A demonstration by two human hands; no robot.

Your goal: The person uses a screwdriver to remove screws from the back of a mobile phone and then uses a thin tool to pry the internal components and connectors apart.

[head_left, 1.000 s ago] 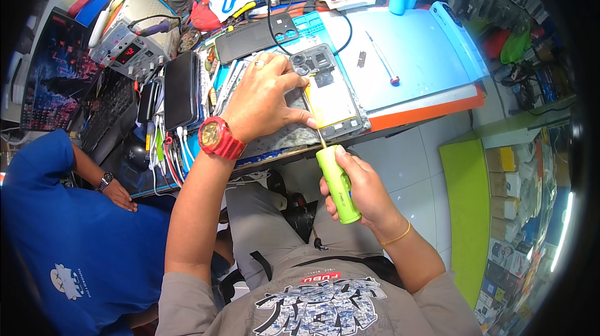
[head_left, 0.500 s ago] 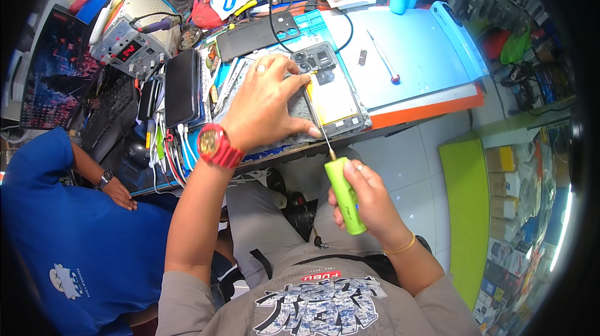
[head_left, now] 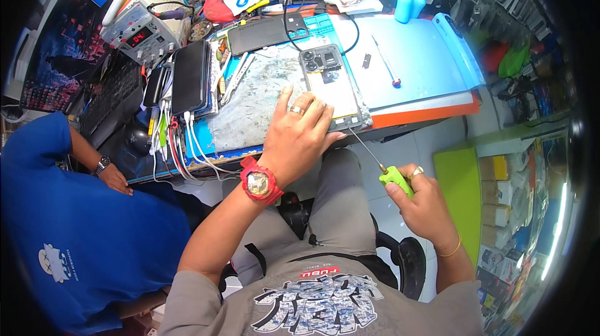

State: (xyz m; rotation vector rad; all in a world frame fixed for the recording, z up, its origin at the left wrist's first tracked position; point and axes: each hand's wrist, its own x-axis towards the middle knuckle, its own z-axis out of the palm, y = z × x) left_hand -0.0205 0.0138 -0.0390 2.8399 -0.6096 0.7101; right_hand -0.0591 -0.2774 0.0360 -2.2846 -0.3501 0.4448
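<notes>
An opened phone point(head_left: 339, 94) lies back-up on the grey work mat, its camera cluster at the far end and a pale panel edged in yellow in its middle. My left hand point(head_left: 299, 133) is closed over the phone's near left corner, fingers along the side and thumb by the near edge. In my right hand point(head_left: 425, 202) is a screwdriver point(head_left: 397, 180) with a bright green handle and a long thin shaft. The shaft slants toward the phone, its tip at the near edge, right of my thumb. Whether the tip sits in a screw is too small to tell.
A blue mat point(head_left: 400, 55) to the right bears a thin red-ended screwdriver point(head_left: 387, 64) and a small dark part point(head_left: 366, 61). A dark phone point(head_left: 190, 77), white cables point(head_left: 194, 142) and a power supply point(head_left: 139, 39) crowd the left. A person in blue point(head_left: 94, 211) sits there.
My left hand has slid from the phone's upper left side to its near corner. My right hand has moved right and up, shifting the screwdriver tip from the phone's left edge to its near edge.
</notes>
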